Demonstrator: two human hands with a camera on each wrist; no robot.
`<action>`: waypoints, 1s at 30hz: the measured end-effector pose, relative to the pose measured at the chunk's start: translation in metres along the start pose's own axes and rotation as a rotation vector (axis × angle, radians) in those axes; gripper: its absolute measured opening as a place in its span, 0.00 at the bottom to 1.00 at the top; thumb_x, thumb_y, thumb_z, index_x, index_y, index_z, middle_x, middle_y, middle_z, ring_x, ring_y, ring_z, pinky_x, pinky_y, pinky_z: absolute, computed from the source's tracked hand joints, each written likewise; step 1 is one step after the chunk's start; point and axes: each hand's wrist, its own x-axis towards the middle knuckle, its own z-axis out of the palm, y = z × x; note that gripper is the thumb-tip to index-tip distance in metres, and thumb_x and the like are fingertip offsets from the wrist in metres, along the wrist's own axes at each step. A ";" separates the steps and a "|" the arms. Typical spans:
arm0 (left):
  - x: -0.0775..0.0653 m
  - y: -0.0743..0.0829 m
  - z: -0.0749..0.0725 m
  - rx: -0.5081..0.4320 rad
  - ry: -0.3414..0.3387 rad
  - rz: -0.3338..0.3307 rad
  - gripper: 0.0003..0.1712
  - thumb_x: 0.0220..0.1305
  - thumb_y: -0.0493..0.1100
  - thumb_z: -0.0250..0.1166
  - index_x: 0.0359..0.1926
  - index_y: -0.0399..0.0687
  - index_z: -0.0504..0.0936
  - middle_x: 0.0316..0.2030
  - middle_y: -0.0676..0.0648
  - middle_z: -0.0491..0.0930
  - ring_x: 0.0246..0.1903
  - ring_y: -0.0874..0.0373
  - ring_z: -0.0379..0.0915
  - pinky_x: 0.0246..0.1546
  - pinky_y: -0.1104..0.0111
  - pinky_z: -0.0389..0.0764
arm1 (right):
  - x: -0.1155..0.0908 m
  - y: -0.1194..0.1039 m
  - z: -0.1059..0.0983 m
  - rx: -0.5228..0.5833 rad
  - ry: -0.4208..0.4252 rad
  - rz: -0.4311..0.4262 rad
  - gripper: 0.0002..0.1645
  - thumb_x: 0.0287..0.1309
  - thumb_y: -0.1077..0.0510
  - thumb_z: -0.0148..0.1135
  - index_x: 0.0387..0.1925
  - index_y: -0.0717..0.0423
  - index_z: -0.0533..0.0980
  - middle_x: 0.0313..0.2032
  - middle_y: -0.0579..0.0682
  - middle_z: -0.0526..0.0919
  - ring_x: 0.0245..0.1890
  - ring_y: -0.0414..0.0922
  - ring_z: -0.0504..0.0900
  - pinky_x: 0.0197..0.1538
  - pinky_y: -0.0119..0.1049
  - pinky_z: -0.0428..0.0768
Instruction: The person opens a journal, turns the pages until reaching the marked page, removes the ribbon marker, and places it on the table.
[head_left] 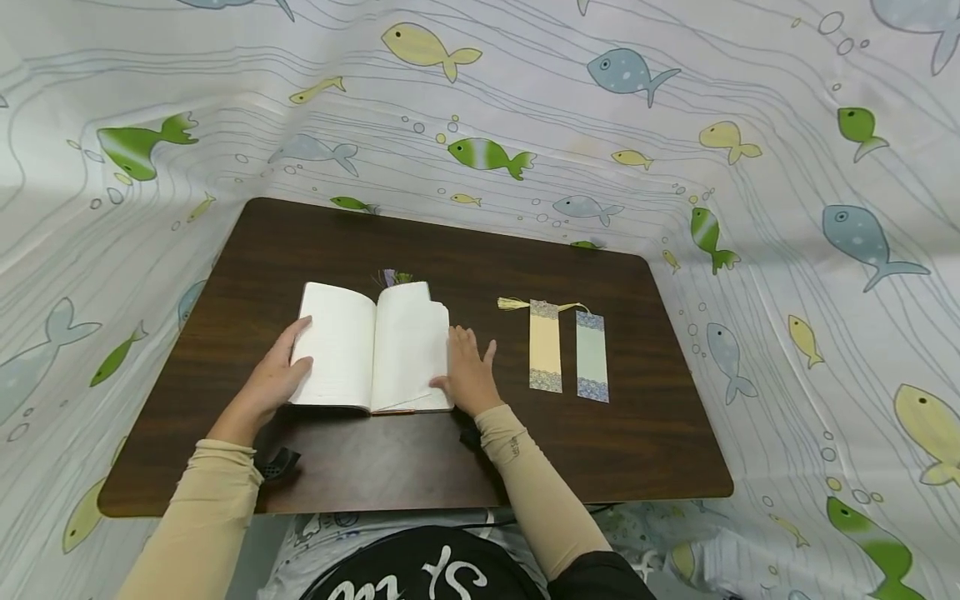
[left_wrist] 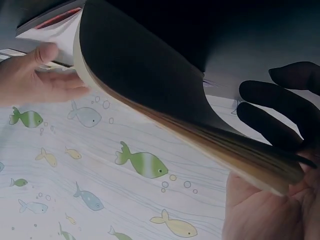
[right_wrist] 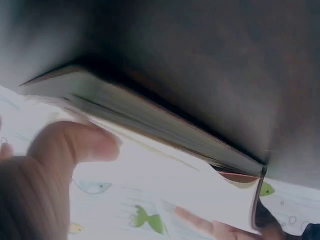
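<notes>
An open book with blank white pages (head_left: 337, 350) lies on the dark table. My left hand (head_left: 276, 375) holds its left half at the outer edge, thumb on the page and fingers beneath the cover, as the left wrist view shows. That half is raised off the table. At the right edge rests my right hand (head_left: 472, 373), fingers extended, thumb over the lower corner of the page. In the right wrist view the thumb (right_wrist: 80, 142) is close to the page; contact is hard to tell. Purple and green tassels (head_left: 395, 277) stick out past the book's top edge.
Right of the book lie a yellow bookmark (head_left: 545, 346) and a pale green bookmark (head_left: 592, 357), both with patterned ends and yellowish cords. The brown wooden table (head_left: 645, 433) has rounded corners. Fish-printed cloth (head_left: 525, 100) hangs around it.
</notes>
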 end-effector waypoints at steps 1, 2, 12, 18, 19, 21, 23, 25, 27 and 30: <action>-0.001 0.000 0.000 0.015 -0.002 0.001 0.36 0.74 0.40 0.40 0.77 0.57 0.37 0.76 0.39 0.32 0.73 0.37 0.31 0.65 0.35 0.45 | 0.000 -0.001 -0.001 0.010 0.001 0.017 0.60 0.48 0.32 0.64 0.74 0.56 0.52 0.74 0.56 0.53 0.75 0.54 0.47 0.67 0.70 0.43; -0.001 0.001 0.000 0.030 -0.003 -0.001 0.34 0.74 0.40 0.39 0.77 0.56 0.42 0.76 0.40 0.33 0.73 0.38 0.29 0.65 0.34 0.43 | 0.001 -0.002 -0.003 0.034 0.003 0.021 0.59 0.49 0.31 0.63 0.74 0.57 0.53 0.74 0.57 0.52 0.75 0.55 0.46 0.66 0.71 0.41; -0.002 0.003 0.002 -0.052 0.002 -0.039 0.37 0.75 0.62 0.34 0.76 0.47 0.50 0.75 0.37 0.41 0.72 0.36 0.35 0.65 0.35 0.46 | -0.002 -0.056 -0.032 0.731 -0.156 -0.289 0.48 0.67 0.35 0.46 0.76 0.53 0.44 0.75 0.50 0.51 0.74 0.43 0.51 0.73 0.46 0.52; -0.001 0.005 0.003 -0.058 -0.001 -0.063 0.47 0.71 0.67 0.39 0.76 0.40 0.42 0.74 0.32 0.43 0.70 0.35 0.43 0.65 0.39 0.52 | -0.004 -0.089 -0.026 0.557 -0.325 -0.482 0.41 0.67 0.39 0.49 0.75 0.46 0.50 0.75 0.40 0.48 0.73 0.33 0.45 0.73 0.51 0.50; -0.001 0.005 0.004 -0.037 -0.002 -0.066 0.47 0.72 0.65 0.41 0.76 0.39 0.40 0.73 0.31 0.44 0.70 0.34 0.44 0.64 0.39 0.53 | -0.004 -0.089 -0.024 0.521 -0.331 -0.490 0.39 0.68 0.41 0.51 0.75 0.46 0.53 0.75 0.40 0.49 0.73 0.32 0.45 0.73 0.52 0.50; 0.000 0.006 0.005 0.024 -0.001 -0.072 0.46 0.73 0.62 0.45 0.76 0.38 0.38 0.73 0.31 0.43 0.70 0.34 0.44 0.64 0.39 0.54 | -0.001 -0.082 -0.021 0.464 -0.313 -0.488 0.36 0.67 0.44 0.54 0.73 0.47 0.58 0.75 0.42 0.52 0.74 0.34 0.47 0.72 0.53 0.53; 0.001 0.006 0.004 0.066 0.002 -0.077 0.46 0.73 0.58 0.48 0.76 0.39 0.36 0.74 0.31 0.42 0.70 0.33 0.44 0.64 0.39 0.54 | 0.002 -0.067 -0.019 0.388 -0.278 -0.443 0.37 0.65 0.46 0.58 0.72 0.48 0.60 0.74 0.45 0.55 0.74 0.38 0.50 0.70 0.54 0.56; 0.001 0.006 0.004 0.073 0.015 -0.070 0.45 0.74 0.54 0.48 0.76 0.40 0.34 0.74 0.31 0.38 0.71 0.33 0.40 0.65 0.38 0.51 | 0.004 -0.048 -0.018 0.276 -0.264 -0.357 0.43 0.60 0.45 0.64 0.72 0.49 0.58 0.74 0.47 0.55 0.74 0.42 0.51 0.69 0.57 0.58; 0.001 0.005 0.003 0.054 0.025 -0.058 0.45 0.74 0.52 0.49 0.76 0.44 0.32 0.75 0.33 0.36 0.71 0.33 0.39 0.65 0.38 0.51 | 0.005 -0.028 -0.016 0.165 -0.286 -0.267 0.51 0.55 0.42 0.68 0.74 0.48 0.55 0.75 0.48 0.51 0.75 0.45 0.49 0.69 0.59 0.57; 0.002 0.004 0.001 0.026 0.043 -0.030 0.46 0.73 0.49 0.51 0.76 0.51 0.29 0.75 0.34 0.32 0.71 0.32 0.37 0.64 0.37 0.50 | 0.003 -0.005 -0.015 0.095 -0.324 -0.177 0.60 0.46 0.40 0.72 0.75 0.47 0.52 0.76 0.46 0.47 0.76 0.47 0.44 0.69 0.62 0.51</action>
